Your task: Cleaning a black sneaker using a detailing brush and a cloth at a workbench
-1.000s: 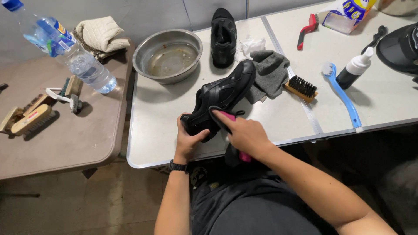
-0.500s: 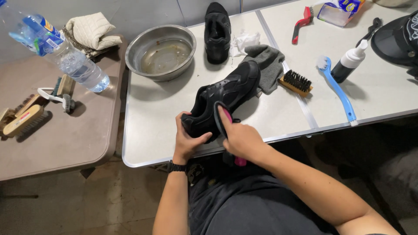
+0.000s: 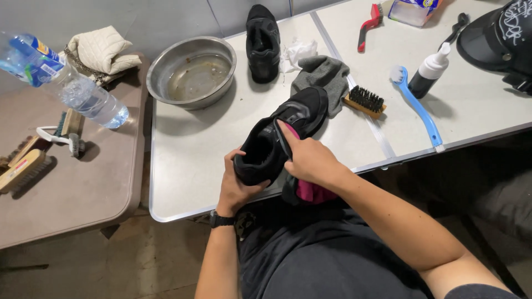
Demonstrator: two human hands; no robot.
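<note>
head view: black shoe (image 3: 282, 138) gripped at the heel by left hand (image 3: 235, 185), toe pointing away, right hand (image 3: 310, 160) closer, pressing pink cloth (image 3: 310, 191) on its side.

one head-worn camera looks steeply down, close over the white table (image 3: 194, 160) edge.

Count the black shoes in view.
2: one shoe held in both hands at the white table's front edge, one lying beside the metal bowl. Others may be hidden.
</note>
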